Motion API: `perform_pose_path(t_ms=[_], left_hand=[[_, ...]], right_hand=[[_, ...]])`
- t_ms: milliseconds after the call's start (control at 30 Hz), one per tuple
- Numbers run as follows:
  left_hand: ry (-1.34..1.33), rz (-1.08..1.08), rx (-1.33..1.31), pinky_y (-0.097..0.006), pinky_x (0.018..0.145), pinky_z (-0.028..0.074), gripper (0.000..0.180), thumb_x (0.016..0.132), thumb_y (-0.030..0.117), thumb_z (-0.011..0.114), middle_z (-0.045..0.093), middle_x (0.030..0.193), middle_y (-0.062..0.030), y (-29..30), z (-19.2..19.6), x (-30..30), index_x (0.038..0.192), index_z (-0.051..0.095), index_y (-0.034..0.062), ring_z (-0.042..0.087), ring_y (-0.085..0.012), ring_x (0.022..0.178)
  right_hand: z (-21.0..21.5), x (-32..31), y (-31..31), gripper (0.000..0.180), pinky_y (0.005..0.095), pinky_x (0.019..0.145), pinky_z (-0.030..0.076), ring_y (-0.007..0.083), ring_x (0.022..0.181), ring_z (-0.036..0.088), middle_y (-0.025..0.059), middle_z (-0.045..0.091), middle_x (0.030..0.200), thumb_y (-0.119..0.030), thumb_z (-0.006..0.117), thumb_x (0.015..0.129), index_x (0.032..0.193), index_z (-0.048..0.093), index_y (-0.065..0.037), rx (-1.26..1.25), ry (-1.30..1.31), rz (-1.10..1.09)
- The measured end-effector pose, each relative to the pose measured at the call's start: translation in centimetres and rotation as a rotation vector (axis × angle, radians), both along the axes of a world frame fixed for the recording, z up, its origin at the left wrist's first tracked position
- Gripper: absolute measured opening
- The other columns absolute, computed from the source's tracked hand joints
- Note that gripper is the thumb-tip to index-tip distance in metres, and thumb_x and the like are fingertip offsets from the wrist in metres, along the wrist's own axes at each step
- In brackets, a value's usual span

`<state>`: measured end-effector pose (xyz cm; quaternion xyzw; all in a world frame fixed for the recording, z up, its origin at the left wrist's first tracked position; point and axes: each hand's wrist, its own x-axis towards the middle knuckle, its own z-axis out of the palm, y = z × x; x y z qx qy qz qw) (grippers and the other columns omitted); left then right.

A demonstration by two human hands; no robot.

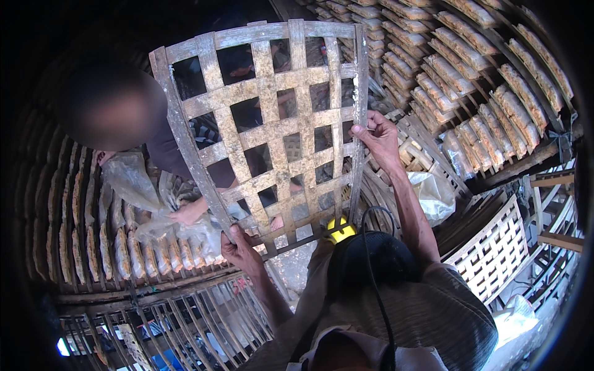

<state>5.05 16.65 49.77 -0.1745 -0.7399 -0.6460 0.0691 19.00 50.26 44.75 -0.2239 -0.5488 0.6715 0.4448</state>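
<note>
I hold a woven bamboo lattice tray (272, 80) upright and tilted in front of me. My left hand (240, 247) grips its lower left corner. My right hand (378, 137) clasps its right edge about halfway up. The tray is bare, with open square gaps. Through the gaps and to its left I see another person, whose hand (185, 213) rests on clear plastic sheeting (133, 182) over rows of pale flat cakes (154, 256).
Racks of bamboo slats carry several rows of flat tan cakes at upper right (476, 80) and along the left (74, 222). A white lattice tray (495, 247) leans at the right. A plastic bag (433, 195) lies beside my right forearm. Empty slat racks (192, 315) stand below.
</note>
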Motion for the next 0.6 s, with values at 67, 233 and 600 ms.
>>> perform_pose_path(t_ms=[67, 233, 600], left_hand=[[-0.009, -0.012, -0.003, -0.025, 0.052, 0.022, 0.043, 0.108, 0.032, 0.059, 0.036, 0.063, 0.0082, 0.0, 0.0, -0.2, 0.073, 0.046, 0.0119, 0.031, -0.0019, 0.058], [-0.022, -0.029, 0.051, -0.023, 0.049, 0.025, 0.038, 0.104, 0.035, 0.067, 0.043, 0.062, 0.0073, -0.6, -0.2, -0.7, 0.079, 0.056, 0.0087, 0.035, -0.0018, 0.055], [-0.007, -0.074, 0.011, -0.021, 0.050, 0.031, 0.034, 0.104, 0.033, 0.068, 0.045, 0.064, 0.0074, -1.6, 0.1, -1.5, 0.083, 0.059, 0.0073, 0.037, -0.0011, 0.057]], right_hand=[[-0.1, -0.5, 0.5, 0.041, 0.0280, 0.062, 0.059, 0.0143, 0.063, 0.070, 0.0083, 0.076, 0.085, -0.038, 0.054, 0.110, 0.110, 0.071, -0.001, 0.193, -0.002, -0.030], [2.5, 0.6, 0.2, 0.036, 0.0312, 0.059, 0.060, 0.0160, 0.067, 0.072, 0.0091, 0.075, 0.085, -0.031, 0.055, 0.110, 0.108, 0.071, 0.001, -0.195, 0.065, 0.062], [3.0, 0.5, 1.4, 0.031, 0.0252, 0.055, 0.052, 0.0097, 0.066, 0.063, 0.0022, 0.071, 0.089, -0.030, 0.060, 0.108, 0.118, 0.067, -0.001, -0.026, -0.043, -0.204]])
